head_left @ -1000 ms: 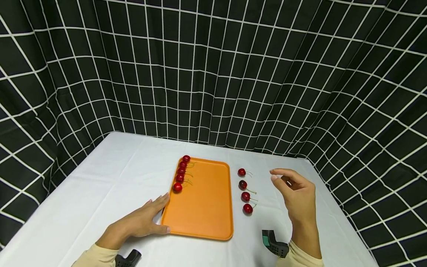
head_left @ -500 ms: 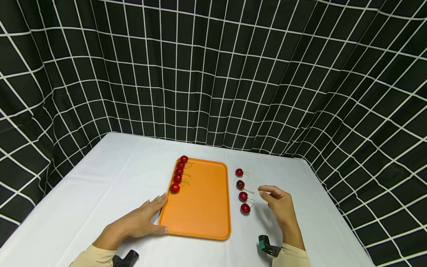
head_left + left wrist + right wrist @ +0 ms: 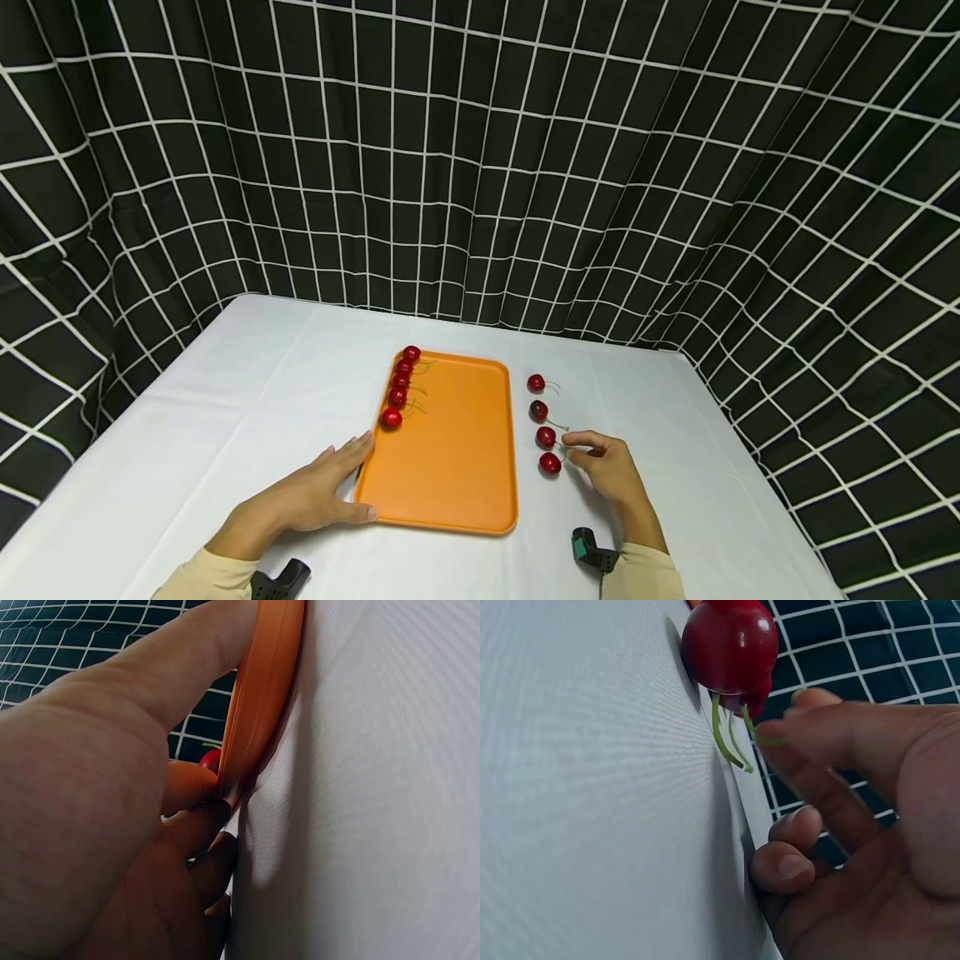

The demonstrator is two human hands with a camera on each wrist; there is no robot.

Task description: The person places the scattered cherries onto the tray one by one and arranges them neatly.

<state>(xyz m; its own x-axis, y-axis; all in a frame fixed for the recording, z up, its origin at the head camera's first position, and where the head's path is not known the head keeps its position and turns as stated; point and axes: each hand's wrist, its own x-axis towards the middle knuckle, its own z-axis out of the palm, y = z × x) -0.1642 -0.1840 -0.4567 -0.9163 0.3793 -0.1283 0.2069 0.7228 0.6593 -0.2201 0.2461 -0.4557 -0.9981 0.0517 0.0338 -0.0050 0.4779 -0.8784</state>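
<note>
Clock refs per head view. Right hand (image 3: 611,471): at tray's 3 o'clock, thumb and index drawn close together around cherry stem tips, other fingers curled in. Right wrist view shows one green stem (image 3: 769,740) running up to the thumb and index; can't tell if it's actually pinched. Nearest cherry (image 3: 550,463) sits at that hand's 9, second-nearest cherry (image 3: 546,437) at its 10. Both bodies on the cloth, clear of the fingers.

Left hand (image 3: 315,496): at tray's 8 o'clock, fingers extended, thumb spread away, touching the rim at the left side and near-left corner. Not gripping any cherry.

Orange tray (image 3: 446,467) lies flat between the hands. Row of five cherries (image 3: 401,381) along its left edge, 10 to 11:30, stems pointing roughly 3.

Off the tray, four cherries total run from its 2 to just past 3: the two above, then a darker cherry (image 3: 538,410), then the farthest cherry (image 3: 536,383).

White tablecloth (image 3: 187,467) under everything. Black grid curtain (image 3: 442,167) behind at 12, wrapping both sides.
</note>
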